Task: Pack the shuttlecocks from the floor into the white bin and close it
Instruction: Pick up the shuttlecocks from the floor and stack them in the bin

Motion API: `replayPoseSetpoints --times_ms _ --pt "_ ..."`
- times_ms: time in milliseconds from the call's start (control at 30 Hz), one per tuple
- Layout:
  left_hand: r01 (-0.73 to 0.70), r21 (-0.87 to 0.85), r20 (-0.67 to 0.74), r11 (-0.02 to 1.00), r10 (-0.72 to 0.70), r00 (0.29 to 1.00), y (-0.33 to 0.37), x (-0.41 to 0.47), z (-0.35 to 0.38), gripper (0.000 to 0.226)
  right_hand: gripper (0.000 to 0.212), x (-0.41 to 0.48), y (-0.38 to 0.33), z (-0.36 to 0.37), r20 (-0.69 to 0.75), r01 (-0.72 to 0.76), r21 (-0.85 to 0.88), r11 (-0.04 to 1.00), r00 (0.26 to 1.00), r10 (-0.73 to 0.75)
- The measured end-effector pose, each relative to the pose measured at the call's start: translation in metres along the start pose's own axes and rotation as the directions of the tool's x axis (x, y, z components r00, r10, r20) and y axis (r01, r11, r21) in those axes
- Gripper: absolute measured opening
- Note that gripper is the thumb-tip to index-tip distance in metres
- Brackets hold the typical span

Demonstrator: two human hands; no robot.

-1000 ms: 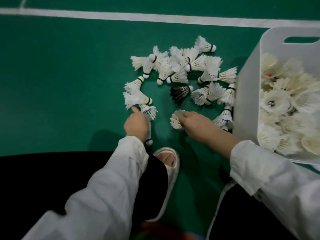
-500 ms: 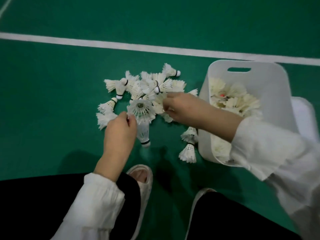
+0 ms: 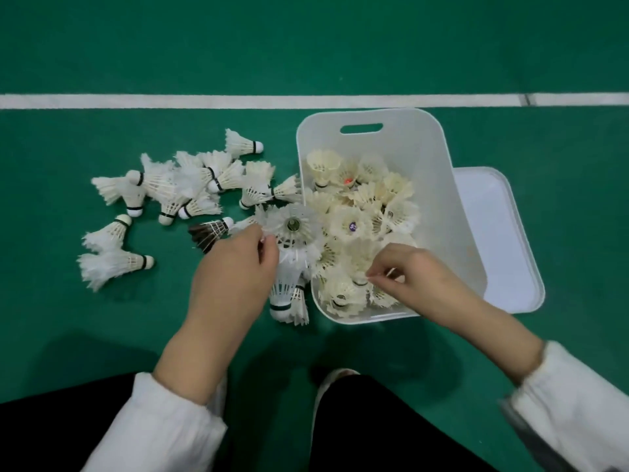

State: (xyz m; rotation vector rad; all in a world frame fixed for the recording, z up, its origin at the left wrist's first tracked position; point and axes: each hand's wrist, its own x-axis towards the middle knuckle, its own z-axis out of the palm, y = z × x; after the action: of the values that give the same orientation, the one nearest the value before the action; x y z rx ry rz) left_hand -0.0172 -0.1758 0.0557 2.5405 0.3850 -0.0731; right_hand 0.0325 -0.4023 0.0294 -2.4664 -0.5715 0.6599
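The white bin (image 3: 451, 212) stands open on the green floor, holding several yellowish shuttlecocks (image 3: 369, 199). Left of it lies a loose pile of white shuttlecocks (image 3: 190, 189), with one dark-feathered shuttlecock (image 3: 208, 234) among them. My left hand (image 3: 235, 270) grips a nested stack of white shuttlecocks (image 3: 293, 229) just at the bin's left wall, corks pointing down. My right hand (image 3: 417, 272) is over the bin's near end, thumb and forefinger pinching the feathers of a shuttlecock (image 3: 357, 267) lying in the bin.
The bin's white lid (image 3: 503, 240) lies flat on the floor against its right side. A white court line (image 3: 238, 101) runs across behind the bin. My knees and a pale shoe (image 3: 335, 376) are at the bottom edge.
Both hands moved right from the pile toward the bin. My right hand now reaches inside the bin. My left hand has carried its stack up to the bin's left wall.
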Motion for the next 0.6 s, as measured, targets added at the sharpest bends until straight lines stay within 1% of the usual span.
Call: replayPoseSetpoints --times_ms 167,367,433,533,600 --pt "-0.007 0.010 0.062 1.000 0.006 0.998 0.006 0.005 0.007 0.036 0.014 0.021 0.009 0.024 0.113 0.010 -0.133 0.991 0.994 0.005" --pt "-0.025 0.025 0.060 0.999 0.024 0.998 0.013 0.007 0.007 0.039 0.018 0.035 0.011 0.025 0.169 -0.070 -0.151 0.986 0.981 0.095" --pt "-0.033 0.014 0.055 0.999 0.032 0.998 0.014 0.006 0.005 0.038 0.020 0.029 0.012 0.014 0.154 -0.078 -0.109 0.991 0.984 0.094" --pt "-0.067 0.009 0.026 0.998 0.067 0.997 0.016 0.004 -0.002 0.038 0.015 0.018 0.014 0.000 0.029 -0.099 0.017 0.995 0.995 0.099" --pt "-0.087 -0.002 0.009 0.996 0.087 0.996 0.020 0.004 -0.005 0.038 0.017 0.016 0.015 -0.001 0.014 -0.110 0.009 0.994 0.994 0.110"
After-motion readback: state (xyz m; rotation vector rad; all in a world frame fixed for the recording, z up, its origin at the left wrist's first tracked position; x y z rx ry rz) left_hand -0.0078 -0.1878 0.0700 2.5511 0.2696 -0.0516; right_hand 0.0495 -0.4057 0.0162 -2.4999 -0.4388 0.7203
